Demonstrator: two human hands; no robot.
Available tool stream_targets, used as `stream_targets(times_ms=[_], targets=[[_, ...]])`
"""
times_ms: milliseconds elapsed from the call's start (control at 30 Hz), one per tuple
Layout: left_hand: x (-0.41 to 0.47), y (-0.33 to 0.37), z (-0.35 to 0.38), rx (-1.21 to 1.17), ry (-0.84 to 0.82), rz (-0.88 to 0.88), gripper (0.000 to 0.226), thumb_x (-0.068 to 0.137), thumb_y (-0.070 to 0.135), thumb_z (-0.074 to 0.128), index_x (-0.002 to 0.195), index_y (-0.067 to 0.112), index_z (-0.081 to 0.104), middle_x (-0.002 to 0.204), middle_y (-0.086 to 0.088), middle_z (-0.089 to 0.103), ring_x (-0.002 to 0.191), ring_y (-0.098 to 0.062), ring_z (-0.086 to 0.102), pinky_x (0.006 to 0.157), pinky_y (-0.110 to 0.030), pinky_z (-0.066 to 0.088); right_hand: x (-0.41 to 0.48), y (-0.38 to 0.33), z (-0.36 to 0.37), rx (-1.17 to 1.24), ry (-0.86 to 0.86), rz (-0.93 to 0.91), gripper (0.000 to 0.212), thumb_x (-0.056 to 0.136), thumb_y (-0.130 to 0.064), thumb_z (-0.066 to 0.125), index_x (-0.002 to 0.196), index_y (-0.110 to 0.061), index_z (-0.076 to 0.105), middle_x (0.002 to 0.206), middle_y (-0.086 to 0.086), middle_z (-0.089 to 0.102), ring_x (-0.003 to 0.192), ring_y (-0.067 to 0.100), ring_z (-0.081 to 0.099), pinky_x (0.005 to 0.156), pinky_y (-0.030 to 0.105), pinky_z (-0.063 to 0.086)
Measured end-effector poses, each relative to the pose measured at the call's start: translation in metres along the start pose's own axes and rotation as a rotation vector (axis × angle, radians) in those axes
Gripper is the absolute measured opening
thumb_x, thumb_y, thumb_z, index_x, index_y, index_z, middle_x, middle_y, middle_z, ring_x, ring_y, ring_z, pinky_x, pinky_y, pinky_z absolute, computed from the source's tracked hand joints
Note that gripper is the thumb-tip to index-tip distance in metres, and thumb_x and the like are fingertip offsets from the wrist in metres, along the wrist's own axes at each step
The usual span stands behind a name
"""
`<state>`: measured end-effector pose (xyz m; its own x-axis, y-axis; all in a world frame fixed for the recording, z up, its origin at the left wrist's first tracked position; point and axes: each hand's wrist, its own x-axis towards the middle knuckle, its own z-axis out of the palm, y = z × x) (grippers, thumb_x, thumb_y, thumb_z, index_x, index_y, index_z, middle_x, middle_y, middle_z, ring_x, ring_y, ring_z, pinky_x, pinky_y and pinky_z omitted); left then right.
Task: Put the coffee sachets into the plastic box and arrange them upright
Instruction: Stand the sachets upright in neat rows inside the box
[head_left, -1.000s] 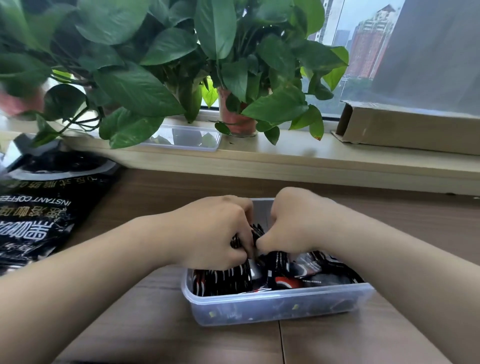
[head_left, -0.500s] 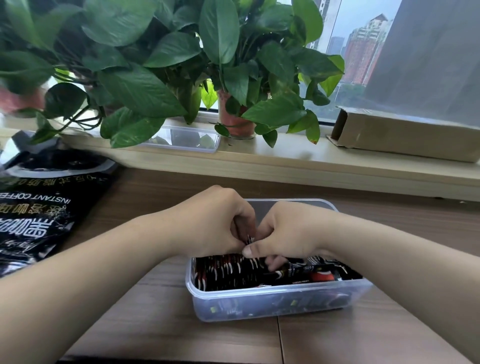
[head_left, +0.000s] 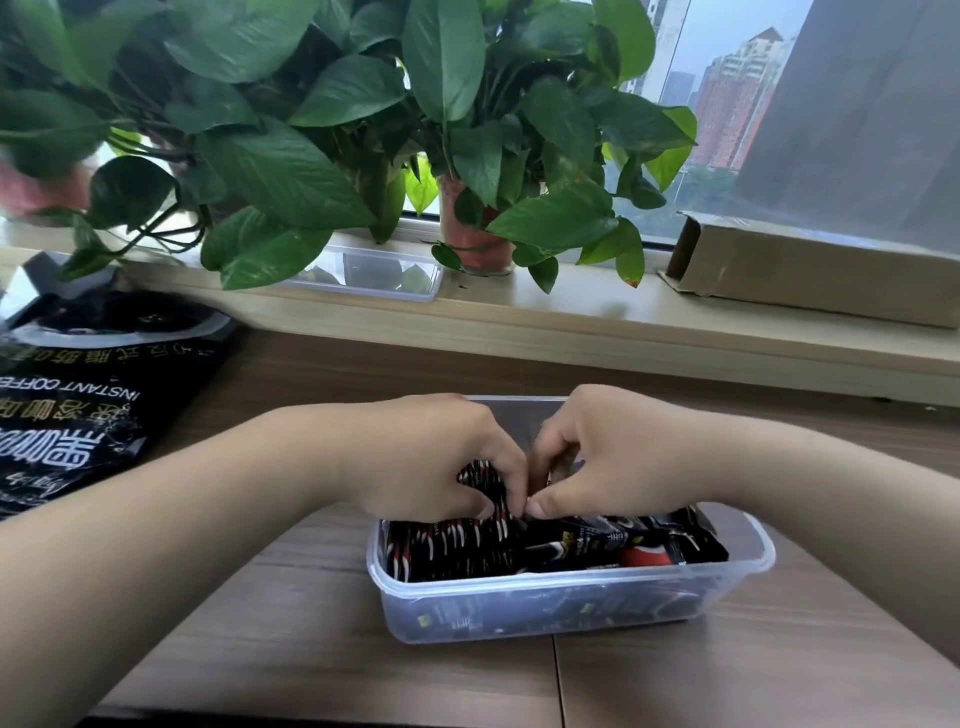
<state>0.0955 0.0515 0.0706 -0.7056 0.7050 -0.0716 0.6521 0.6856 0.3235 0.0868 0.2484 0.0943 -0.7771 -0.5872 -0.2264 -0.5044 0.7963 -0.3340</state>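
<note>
Clear plastic box (head_left: 566, 608) stands on the wooden table (head_left: 291, 644), toward its near edge, right of the middle. Walls see-through, rim rounded.

Coffee sachets (head_left: 457, 551) fill the box: black packets with white and red marks. Those on the box's left side stand upright on edge, packed in a row. Those on its right lie flat or slanted, one showing a red patch.

Left hand (head_left: 431, 457) is over the box, fingers curled round a bunch of upright sachets. Right hand (head_left: 608, 457) is beside it, touching it, thumb and fingers pinching the same bunch.

Large black coffee bag (head_left: 78, 415) lies flat at the table's left edge.

On the windowsill (head_left: 571, 332) past the far edge: a clear tray (head_left: 374, 270), leafy potted plants (head_left: 467, 156), a long cardboard box (head_left: 810, 275).
</note>
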Motion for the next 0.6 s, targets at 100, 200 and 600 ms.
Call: stream_targets(times_ms=[100, 200, 600], targets=[[0.0, -0.001, 0.001, 0.064, -0.008, 0.043, 0.027, 0.089, 0.025, 0.061, 0.11, 0.042, 0.067, 0.11, 0.021, 0.067, 0.113, -0.004, 0.051, 0.097, -0.035, 0.045, 0.001, 0.008, -0.003, -0.242, -0.032, -0.05, 0.028, 0.083, -0.047, 0.066, 0.109, -0.037, 0.071, 0.094, -0.018, 0.065, 0.087, 0.002, 0.057, 0.085, 0.034, 0.053], [0.001, -0.002, 0.004, 0.131, -0.004, 0.08, 0.033, 0.091, 0.022, 0.056, 0.114, 0.043, 0.069, 0.113, 0.022, 0.064, 0.114, -0.002, 0.046, 0.098, -0.032, 0.043, 0.003, 0.01, 0.003, -0.324, -0.146, -0.112, 0.035, 0.089, -0.044, 0.063, 0.123, -0.035, 0.066, 0.117, -0.015, 0.061, 0.103, -0.005, 0.046, 0.094, 0.021, 0.038], [0.003, -0.006, 0.008, 0.146, 0.034, 0.098, 0.032, 0.09, 0.025, 0.054, 0.109, 0.043, 0.073, 0.111, 0.022, 0.065, 0.111, -0.001, 0.047, 0.094, -0.029, 0.045, 0.009, 0.007, -0.009, -0.48, -0.315, -0.17, 0.018, 0.088, -0.039, 0.068, 0.104, -0.032, 0.067, 0.107, -0.012, 0.059, 0.101, 0.014, 0.055, 0.087, 0.031, 0.048]])
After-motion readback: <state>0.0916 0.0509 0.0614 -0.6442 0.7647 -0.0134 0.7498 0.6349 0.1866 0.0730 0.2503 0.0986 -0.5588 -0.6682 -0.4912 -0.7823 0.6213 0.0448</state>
